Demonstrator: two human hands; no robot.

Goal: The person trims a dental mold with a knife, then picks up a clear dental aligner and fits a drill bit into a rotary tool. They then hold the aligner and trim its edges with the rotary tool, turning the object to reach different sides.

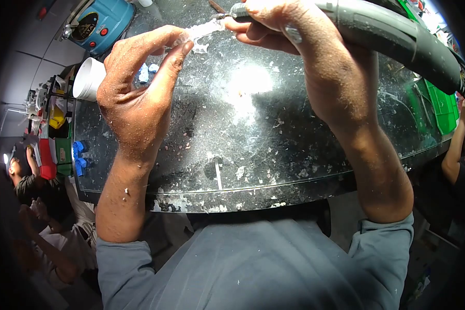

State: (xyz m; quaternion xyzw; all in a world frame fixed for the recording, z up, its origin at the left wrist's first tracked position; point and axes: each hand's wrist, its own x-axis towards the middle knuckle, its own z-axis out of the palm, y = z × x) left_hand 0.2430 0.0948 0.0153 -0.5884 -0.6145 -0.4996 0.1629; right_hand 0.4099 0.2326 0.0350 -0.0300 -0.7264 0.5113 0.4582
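Observation:
Between the thumb and fingers of my left hand is a clear, bumpy-edged plastic piece shaped like a dental splint. My right hand is wrapped round a slim rotary handpiece, gripped like a pen. Its small bit is right at the right end of the clear piece, and a right fingertip comes close to that same end. White dust speckles both hands. A thick grey hose passes behind my right wrist toward the upper right.
Left of my left hand stands a white cup, below a blue machine with red buttons. Small blue pieces lie near the left edge of the scuffed black table. A green basket is at right. Other people are on both sides.

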